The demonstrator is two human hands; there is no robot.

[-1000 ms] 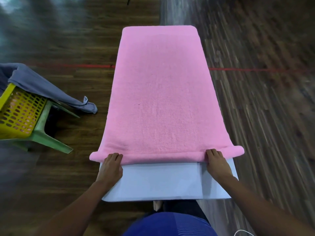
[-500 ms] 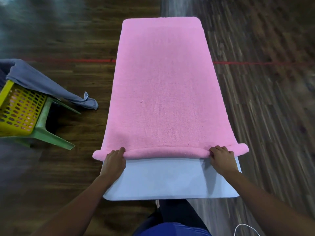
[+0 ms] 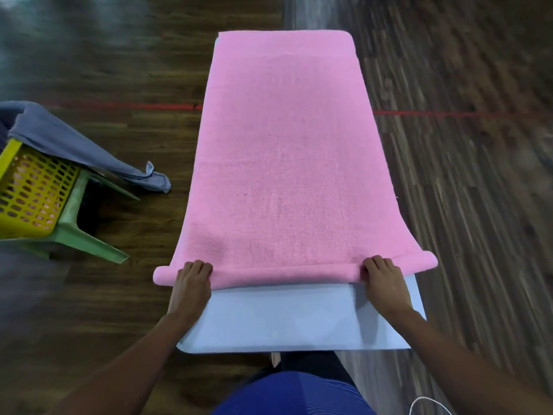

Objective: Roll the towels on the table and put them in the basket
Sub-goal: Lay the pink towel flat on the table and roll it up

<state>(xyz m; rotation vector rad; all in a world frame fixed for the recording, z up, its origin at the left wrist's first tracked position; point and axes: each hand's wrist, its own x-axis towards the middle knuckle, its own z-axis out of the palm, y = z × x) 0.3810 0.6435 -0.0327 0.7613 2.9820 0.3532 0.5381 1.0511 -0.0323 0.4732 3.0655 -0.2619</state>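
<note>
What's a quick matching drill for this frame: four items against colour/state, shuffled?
Items:
1 towel
2 basket
3 stool
4 cloth

Colour/state:
a green, under the basket
b pink, near end rolled
c grey-blue, draped over the basket
d yellow, perforated

Pairs: 1-b, 2-d, 3-a, 4-c

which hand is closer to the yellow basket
Left. The left hand grips the rolled edge of the pink towel near its left end, on the side where the yellow basket stands. The right hand grips the roll's right end, farther from it.
</note>
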